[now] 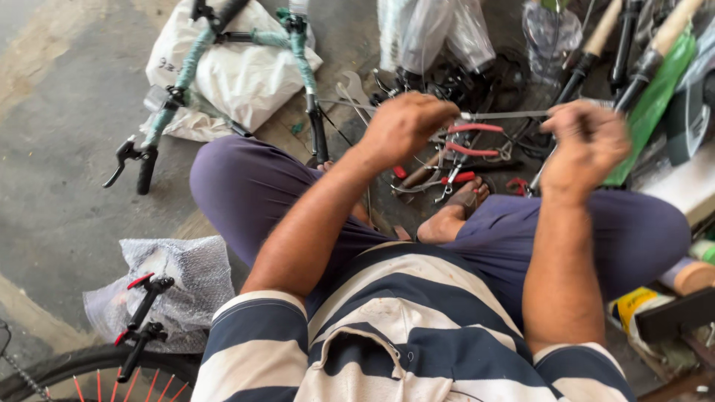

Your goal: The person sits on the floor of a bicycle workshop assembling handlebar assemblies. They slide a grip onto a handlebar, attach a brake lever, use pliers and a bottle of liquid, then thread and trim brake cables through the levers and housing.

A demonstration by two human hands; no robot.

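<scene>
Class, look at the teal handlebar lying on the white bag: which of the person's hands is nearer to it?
Left. The left hand is just right of the teal handlebar and white bag, pinching a thin cable. The right hand holds the cable's far end, farther away.

I had on my short-sleeved navy and white striped cotton shirt (417, 327), a bit stained at the front, plus loose purple-blue trousers (246, 193). Bare arms, barefoot too.
</scene>
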